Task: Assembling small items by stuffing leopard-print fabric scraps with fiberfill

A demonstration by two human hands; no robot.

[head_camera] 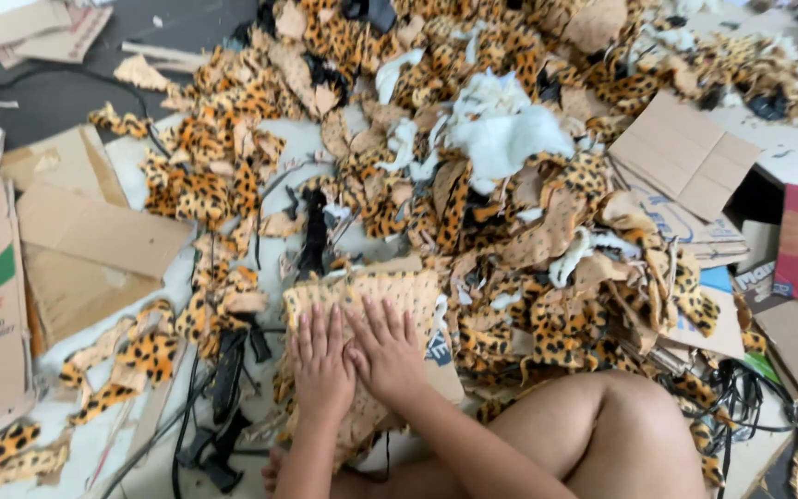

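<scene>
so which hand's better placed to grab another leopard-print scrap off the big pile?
Likely right hand: the pile of leopard-print scraps lies on its side. Left hand also lies flat on the tan fabric piece.

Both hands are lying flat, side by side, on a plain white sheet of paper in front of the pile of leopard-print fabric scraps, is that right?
Not quite. The head view shows the left hand and right hand flat, side by side, on a tan, dotted fabric piece, not white paper. It does lie in front of the pile of leopard-print fabric scraps.
</scene>
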